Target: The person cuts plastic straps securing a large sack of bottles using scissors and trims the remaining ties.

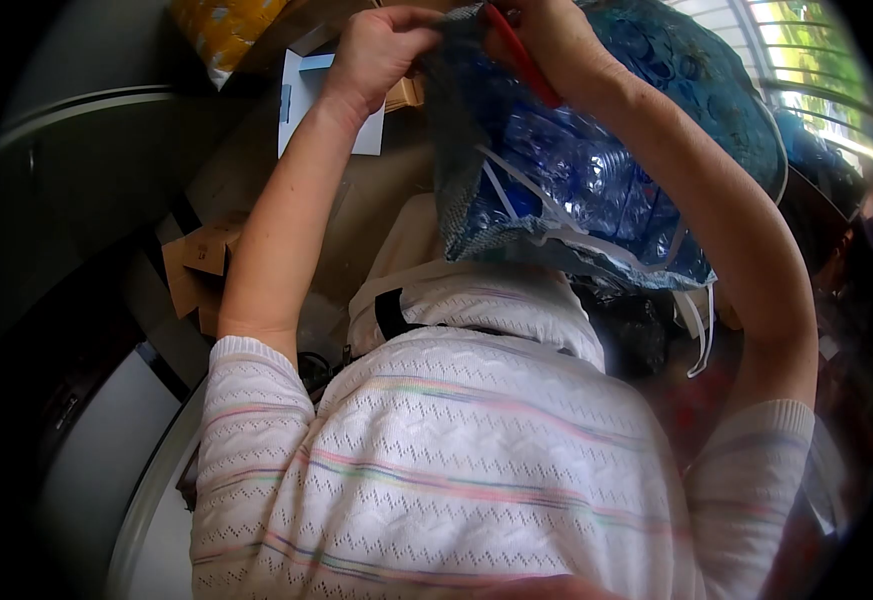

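Note:
A large blue woven bag (461,215) stands in front of me, its mouth gaping and full of clear and blue plastic bottles (596,175). At the bag's upper left edge, my left hand (381,55) is closed, thumb and finger pinching the material. My right hand (556,45) is closed around what look like red-handled scissors (524,58), just right of the left hand and over the bag. Their blades are hidden or out of view. White straps (586,240) run along the bag's near rim and hang down from it.
Left of the bag lie an open white box (366,135) and brown cardboard (196,265). A yellow patterned package (218,35) is at the top left. A barred window (816,60) is at the upper right. Dark plastic (626,330) lies beneath the bag.

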Action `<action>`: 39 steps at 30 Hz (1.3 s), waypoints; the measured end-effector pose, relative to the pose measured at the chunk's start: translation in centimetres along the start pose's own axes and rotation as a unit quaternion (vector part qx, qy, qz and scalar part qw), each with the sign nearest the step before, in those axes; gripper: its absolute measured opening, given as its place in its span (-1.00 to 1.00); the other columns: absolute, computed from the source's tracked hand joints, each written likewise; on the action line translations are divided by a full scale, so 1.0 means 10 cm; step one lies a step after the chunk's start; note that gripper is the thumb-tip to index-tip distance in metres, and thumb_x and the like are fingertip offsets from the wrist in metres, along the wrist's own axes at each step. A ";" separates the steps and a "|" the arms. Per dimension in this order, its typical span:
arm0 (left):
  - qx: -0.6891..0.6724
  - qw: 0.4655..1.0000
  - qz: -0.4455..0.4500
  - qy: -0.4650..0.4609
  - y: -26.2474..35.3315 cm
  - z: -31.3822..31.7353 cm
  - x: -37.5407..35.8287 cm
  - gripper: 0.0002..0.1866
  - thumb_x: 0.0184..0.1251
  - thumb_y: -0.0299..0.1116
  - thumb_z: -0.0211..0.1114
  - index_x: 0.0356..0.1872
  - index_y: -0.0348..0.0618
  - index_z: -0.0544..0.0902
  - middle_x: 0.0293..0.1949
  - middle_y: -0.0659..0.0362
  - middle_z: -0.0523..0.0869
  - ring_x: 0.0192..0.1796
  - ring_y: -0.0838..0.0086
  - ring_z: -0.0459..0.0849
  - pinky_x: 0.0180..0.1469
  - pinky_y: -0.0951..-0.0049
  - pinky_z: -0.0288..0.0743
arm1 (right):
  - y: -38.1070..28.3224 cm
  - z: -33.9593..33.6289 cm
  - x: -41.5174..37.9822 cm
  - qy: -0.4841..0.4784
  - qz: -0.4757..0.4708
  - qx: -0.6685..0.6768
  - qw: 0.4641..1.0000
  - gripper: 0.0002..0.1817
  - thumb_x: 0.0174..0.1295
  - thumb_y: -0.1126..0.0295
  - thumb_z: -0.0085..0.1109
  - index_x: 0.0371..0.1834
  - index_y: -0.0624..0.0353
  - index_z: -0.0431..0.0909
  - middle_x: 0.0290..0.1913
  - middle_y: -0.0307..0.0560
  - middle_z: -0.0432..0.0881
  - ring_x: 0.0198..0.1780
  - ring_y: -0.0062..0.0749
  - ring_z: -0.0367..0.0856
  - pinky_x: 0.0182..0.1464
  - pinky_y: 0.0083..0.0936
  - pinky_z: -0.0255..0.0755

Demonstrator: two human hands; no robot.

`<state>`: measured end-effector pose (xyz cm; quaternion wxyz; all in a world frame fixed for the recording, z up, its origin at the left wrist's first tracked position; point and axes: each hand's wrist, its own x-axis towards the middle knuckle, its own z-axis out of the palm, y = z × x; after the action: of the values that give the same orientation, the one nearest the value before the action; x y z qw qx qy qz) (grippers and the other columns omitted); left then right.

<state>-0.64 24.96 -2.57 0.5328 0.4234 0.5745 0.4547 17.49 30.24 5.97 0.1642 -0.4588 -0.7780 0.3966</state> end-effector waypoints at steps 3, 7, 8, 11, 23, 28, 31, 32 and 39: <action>-0.008 1.000 -0.006 0.005 0.04 0.02 -0.02 -0.77 0.14 -0.47 0.27 -0.14 -0.22 0.65 -0.46 0.32 0.64 -0.47 0.72 0.53 -0.48 0.69 0.36 | 0.03 0.04 0.10 -0.028 0.121 0.126 0.984 -0.84 0.16 0.59 -0.06 -0.41 0.33 0.57 -0.62 -0.09 0.57 -0.59 -0.44 0.53 -0.57 -0.52 0.36; -0.017 0.998 -0.052 0.026 0.12 0.07 -0.06 -0.81 0.14 -0.45 0.28 -0.20 -0.22 0.66 -0.50 0.30 0.62 -0.57 0.70 0.51 -0.54 0.69 0.34 | 0.06 0.04 0.12 -0.021 0.121 0.157 0.980 -0.81 0.17 0.62 -0.11 -0.42 0.31 0.56 -0.63 -0.16 0.53 -0.61 -0.50 0.48 -0.60 -0.56 0.30; -0.010 0.997 -0.068 0.032 0.15 0.09 -0.07 -0.82 0.14 -0.45 0.29 -0.21 -0.22 0.65 -0.52 0.30 0.61 -0.61 0.69 0.50 -0.56 0.69 0.34 | 0.04 0.04 0.12 -0.012 0.130 0.154 0.979 -0.81 0.17 0.62 -0.11 -0.43 0.31 0.56 -0.64 -0.16 0.53 -0.61 -0.50 0.48 -0.60 -0.57 0.30; 0.011 0.995 -0.093 0.027 0.16 0.09 -0.07 -0.86 0.15 -0.44 0.29 -0.28 -0.23 0.65 -0.58 0.31 0.58 -0.68 0.68 0.46 -0.63 0.69 0.29 | 0.05 0.04 0.11 0.001 0.126 0.159 0.979 -0.83 0.17 0.61 -0.08 -0.42 0.31 0.56 -0.63 -0.16 0.53 -0.61 -0.51 0.48 -0.60 -0.57 0.29; -0.016 0.996 -0.090 -0.002 0.19 0.08 -0.05 -0.90 0.15 -0.42 0.26 -0.34 -0.20 0.66 -0.61 0.35 0.54 -0.69 0.70 0.43 -0.66 0.70 0.22 | 0.24 0.03 0.12 -0.058 0.070 0.249 0.964 -0.93 0.13 0.57 0.09 -0.33 0.31 0.53 -0.62 -0.21 0.49 -0.62 -0.59 0.43 -0.65 -0.61 0.22; -0.008 0.997 -0.083 -0.005 0.14 0.06 -0.04 -0.90 0.13 -0.42 0.28 -0.36 -0.20 0.65 -0.60 0.35 0.55 -0.70 0.71 0.39 -0.67 0.69 0.19 | 0.19 0.00 0.09 -0.079 0.068 0.216 0.971 -0.92 0.15 0.55 0.09 -0.32 0.32 0.53 -0.65 -0.24 0.47 -0.63 -0.61 0.41 -0.64 -0.62 0.22; 0.010 0.997 -0.079 0.002 0.15 0.08 -0.05 -0.91 0.12 -0.43 0.29 -0.36 -0.20 0.65 -0.59 0.36 0.55 -0.70 0.72 0.36 -0.67 0.69 0.16 | 0.08 -0.04 0.08 -0.074 0.041 0.125 0.989 -0.90 0.15 0.51 0.10 -0.34 0.32 0.55 -0.64 -0.17 0.52 -0.60 -0.56 0.47 -0.58 -0.56 0.32; 0.016 0.997 -0.078 0.005 0.15 0.08 -0.04 -0.91 0.11 -0.44 0.29 -0.36 -0.20 0.65 -0.59 0.36 0.55 -0.70 0.73 0.35 -0.67 0.69 0.15 | 0.03 -0.04 0.03 -0.056 0.007 0.087 0.995 -0.89 0.14 0.50 0.11 -0.35 0.32 0.55 -0.64 -0.13 0.54 -0.58 -0.53 0.50 -0.56 -0.52 0.35; 0.008 0.996 -0.089 0.007 0.12 0.07 -0.03 -0.91 0.11 -0.45 0.27 -0.36 -0.19 0.65 -0.62 0.38 0.51 -0.70 0.73 0.34 -0.67 0.70 0.14 | 0.05 0.02 0.11 -0.053 -0.007 -0.060 0.997 -0.85 0.11 0.42 0.12 -0.37 0.31 0.55 -0.53 0.18 0.60 -0.43 -0.05 0.64 -0.36 -0.28 0.48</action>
<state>0.04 24.98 -1.31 0.5637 0.3721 0.6169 0.4040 17.09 31.15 5.32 0.0973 -0.4405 -0.8113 0.3718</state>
